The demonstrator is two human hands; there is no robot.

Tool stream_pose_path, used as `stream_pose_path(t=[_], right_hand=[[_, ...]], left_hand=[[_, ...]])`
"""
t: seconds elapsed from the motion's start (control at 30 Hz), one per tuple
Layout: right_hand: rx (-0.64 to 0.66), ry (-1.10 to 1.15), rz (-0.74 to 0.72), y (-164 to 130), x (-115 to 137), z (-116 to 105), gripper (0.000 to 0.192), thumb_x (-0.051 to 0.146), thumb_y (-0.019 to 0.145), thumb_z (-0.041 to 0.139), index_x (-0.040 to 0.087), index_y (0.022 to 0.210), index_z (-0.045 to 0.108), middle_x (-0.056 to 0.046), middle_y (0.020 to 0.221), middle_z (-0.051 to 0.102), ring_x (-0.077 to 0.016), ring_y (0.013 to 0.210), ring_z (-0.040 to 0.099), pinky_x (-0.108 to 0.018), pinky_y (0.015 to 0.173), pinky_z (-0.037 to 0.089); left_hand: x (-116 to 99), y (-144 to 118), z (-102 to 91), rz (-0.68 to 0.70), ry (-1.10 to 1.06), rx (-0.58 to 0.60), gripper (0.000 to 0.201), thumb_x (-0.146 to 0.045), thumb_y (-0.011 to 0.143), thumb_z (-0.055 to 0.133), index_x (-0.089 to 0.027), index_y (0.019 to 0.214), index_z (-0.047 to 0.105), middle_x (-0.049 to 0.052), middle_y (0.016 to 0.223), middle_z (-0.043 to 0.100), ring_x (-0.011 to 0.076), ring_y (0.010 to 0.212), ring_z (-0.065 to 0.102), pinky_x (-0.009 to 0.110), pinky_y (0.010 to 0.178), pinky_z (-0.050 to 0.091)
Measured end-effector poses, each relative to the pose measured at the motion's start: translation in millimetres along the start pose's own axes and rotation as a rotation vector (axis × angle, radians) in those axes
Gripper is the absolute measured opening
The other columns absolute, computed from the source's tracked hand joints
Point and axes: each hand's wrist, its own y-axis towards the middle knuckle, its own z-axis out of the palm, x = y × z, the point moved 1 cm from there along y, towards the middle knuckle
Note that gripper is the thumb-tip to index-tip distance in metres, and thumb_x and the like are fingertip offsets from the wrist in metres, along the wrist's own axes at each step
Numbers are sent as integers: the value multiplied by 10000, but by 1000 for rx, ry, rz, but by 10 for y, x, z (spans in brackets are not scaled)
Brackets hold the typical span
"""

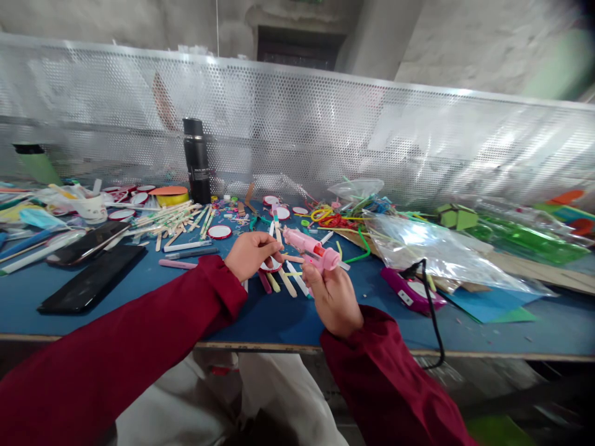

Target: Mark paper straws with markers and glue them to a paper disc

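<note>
Gripping: right hand (333, 297) is clenched round the handle of the pink glue gun (310, 248), near table edge.
Gun axis: nozzle points far-left, toward the left fingers.
Left hand (251, 254): fingers pinched on a craft stick (279, 238), just left of the nozzle.
Stick axis: runs near-to-far.
Beyond: black flask (196, 161), upright, well apart.

A craft workshop: the long blue-topped table (139, 310) is strewn with flat wooden craft sticks (179, 218), bent coloured pipe cleaners (334, 220), round red-rimmed paper discs (219, 231) and a clear plastic bag (437, 251) of supplies. A perforated metal screen (325, 136) backs it, with rough bare plaster walls (465, 43) behind.
</note>
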Motion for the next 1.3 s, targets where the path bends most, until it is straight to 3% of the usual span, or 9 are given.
stream_pose_path(t=[1.0, 1.3], right_hand=[[11, -15, 37, -20, 6, 3, 516, 565, 1004, 332, 214, 740, 603, -84, 671, 678, -193, 600, 611, -295, 568, 436], [9, -11, 13, -18, 25, -13, 504, 534, 1013, 345, 208, 807, 669, -71, 638, 663, -204, 611, 620, -301, 579, 448]], left_hand=[[-32, 10, -30, 15, -16, -44, 194, -297, 834, 635, -132, 739, 672, 60, 719, 740, 80, 492, 545, 205, 483, 402], [-2, 31, -39, 31, -4, -52, 226, -337, 845, 623, -133, 763, 672, 64, 742, 749, 85, 497, 558, 213, 496, 418]])
